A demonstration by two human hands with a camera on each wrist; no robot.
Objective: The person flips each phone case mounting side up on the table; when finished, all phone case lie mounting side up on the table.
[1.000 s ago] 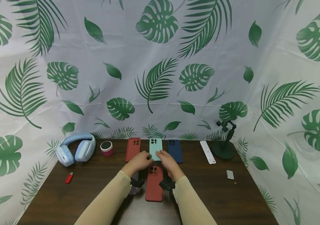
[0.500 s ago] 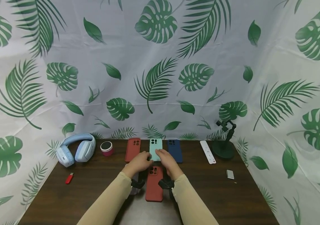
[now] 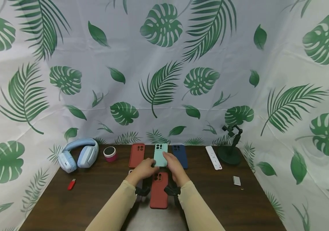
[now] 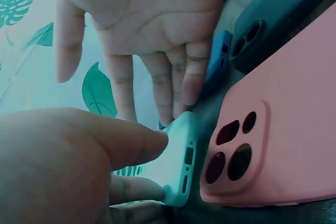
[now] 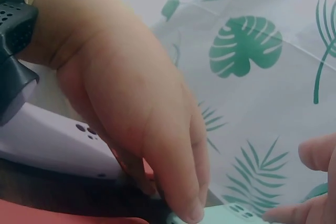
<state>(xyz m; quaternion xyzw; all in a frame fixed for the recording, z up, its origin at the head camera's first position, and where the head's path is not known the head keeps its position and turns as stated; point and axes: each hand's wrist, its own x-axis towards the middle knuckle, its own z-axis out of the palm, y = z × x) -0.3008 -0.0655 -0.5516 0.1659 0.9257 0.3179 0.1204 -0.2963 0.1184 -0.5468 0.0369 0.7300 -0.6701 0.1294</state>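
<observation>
A mint green phone case [image 3: 160, 157] lies in the middle of the back row. With its thumb over it, my left hand [image 3: 143, 169] pinches the near left corner; the left wrist view shows the thumb and a fingertip on the case [image 4: 181, 166]. On the other side, my right hand [image 3: 176, 167] touches the case's right edge. Its fingers look fairly straight in the left wrist view, the thumb held apart. A red phone case [image 3: 159, 192] lies nearest, between my wrists. Another red case [image 3: 137, 154] and a navy case [image 3: 180, 155] flank the mint one.
A lilac case [image 5: 63, 140] is partly hidden by my left wrist, a dark case [image 4: 283, 22] by my right. Headphones [image 3: 87, 156], a jar [image 3: 110, 154] and a red USB stick [image 3: 71, 184] are left. Right are a remote [image 3: 213, 158], lamp [image 3: 229, 156] and small silver block [image 3: 236, 180].
My right thumb has slid slightly right, towards the mint case's edge. My left hand keeps its place at the corner. The whole head view has shifted down a little.
</observation>
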